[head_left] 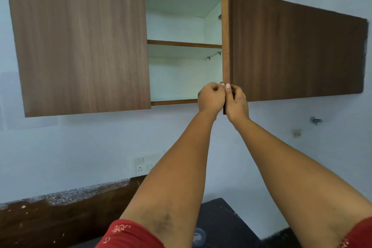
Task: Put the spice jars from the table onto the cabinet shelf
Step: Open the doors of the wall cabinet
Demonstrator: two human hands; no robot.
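Hands meet at the lower edge of an open cabinet door [225, 26], which stands edge-on to the camera as a thin brown strip. The left hand [210, 97] is curled into a loose fist against the door's left face, fingers folded in. The right hand [236, 100] grips the door's edge from the right, its thumb [228, 91] laid up along the front of the strip and the other fingers wrapped behind it. Both forearms reach up from the near bottom of the view, with red patterned sleeves [128, 234] at the elbows.

Behind the door the cabinet [181, 16] is open, white inside, with one shelf [184, 44] across the middle edged in brown. A closed door [78, 40] covers the left section and a darker closed door [296, 46] the right section.

Below, on the pale blue wall, sits a switch plate [144, 164]. A dark table [221, 219] shows at the near bottom between the arms, and on it, blurred and partly hidden by the left arm, lies a clear round thing [199, 236] that may be a spice jar; I cannot tell for sure.
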